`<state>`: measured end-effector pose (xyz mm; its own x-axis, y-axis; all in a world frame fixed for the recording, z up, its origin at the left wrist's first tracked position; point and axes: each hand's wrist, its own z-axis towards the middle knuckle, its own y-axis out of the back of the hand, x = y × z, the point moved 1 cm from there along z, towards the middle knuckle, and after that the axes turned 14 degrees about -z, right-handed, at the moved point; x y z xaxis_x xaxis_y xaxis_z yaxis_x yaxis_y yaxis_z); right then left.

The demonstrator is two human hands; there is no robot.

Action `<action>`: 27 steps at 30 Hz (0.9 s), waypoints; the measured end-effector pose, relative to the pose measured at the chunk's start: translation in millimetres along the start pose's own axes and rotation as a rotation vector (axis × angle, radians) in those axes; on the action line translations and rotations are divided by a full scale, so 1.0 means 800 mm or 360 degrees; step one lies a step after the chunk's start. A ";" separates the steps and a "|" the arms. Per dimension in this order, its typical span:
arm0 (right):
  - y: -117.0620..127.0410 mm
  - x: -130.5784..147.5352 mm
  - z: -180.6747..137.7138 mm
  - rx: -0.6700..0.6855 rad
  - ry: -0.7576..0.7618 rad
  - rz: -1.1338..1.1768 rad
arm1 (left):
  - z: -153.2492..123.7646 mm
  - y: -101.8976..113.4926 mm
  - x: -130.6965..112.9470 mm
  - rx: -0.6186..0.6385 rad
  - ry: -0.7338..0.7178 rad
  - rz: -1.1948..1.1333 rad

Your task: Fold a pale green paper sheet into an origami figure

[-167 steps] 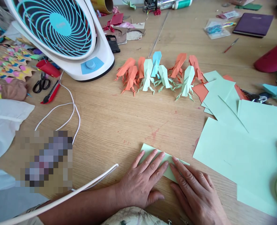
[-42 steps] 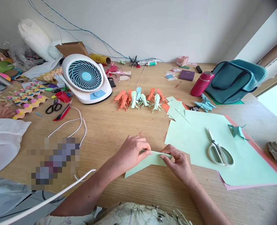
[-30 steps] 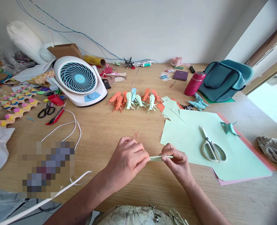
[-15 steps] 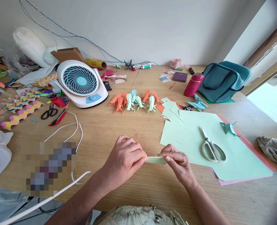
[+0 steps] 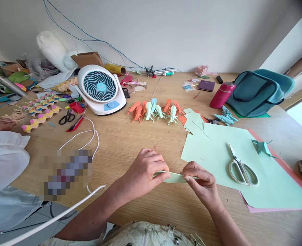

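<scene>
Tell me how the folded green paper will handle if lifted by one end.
The folded green paper would probably feel light: it looks thin and is pinched by fingertips of the left hand and right hand. It may hold fairly straight, spanning the hands without obvious sag. Being a narrow strip, it would likely bend if pushed.

top: pale green, leaf print | shiny fittings at front | forearms: bare | fingers: bare

Paper figures are standing behind the folded strip, between the fan at left and the sheets at right, where scissors are lying.
</scene>
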<state>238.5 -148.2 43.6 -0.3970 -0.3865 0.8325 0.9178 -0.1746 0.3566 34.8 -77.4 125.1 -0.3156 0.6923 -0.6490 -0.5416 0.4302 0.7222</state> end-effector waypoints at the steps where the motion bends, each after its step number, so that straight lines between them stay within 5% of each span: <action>1: 0.001 -0.001 -0.001 -0.0015 0.0005 -0.0012 | 0.000 0.001 0.001 -0.0005 0.0030 -0.0029; 14: 0.001 -0.002 -0.007 -0.0005 0.0112 -0.0053 | -0.002 0.002 -0.005 -0.0185 0.0180 -0.0224; 27: -0.003 0.004 -0.007 0.0020 0.0144 -0.0066 | -0.010 0.006 0.002 -0.0146 0.0235 -0.0472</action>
<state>235.0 -154.5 43.0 -0.4333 -0.4596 0.7752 0.9003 -0.1813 0.3958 25.6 -79.1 125.7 -0.2397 0.4505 -0.8600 -0.6923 0.5417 0.4767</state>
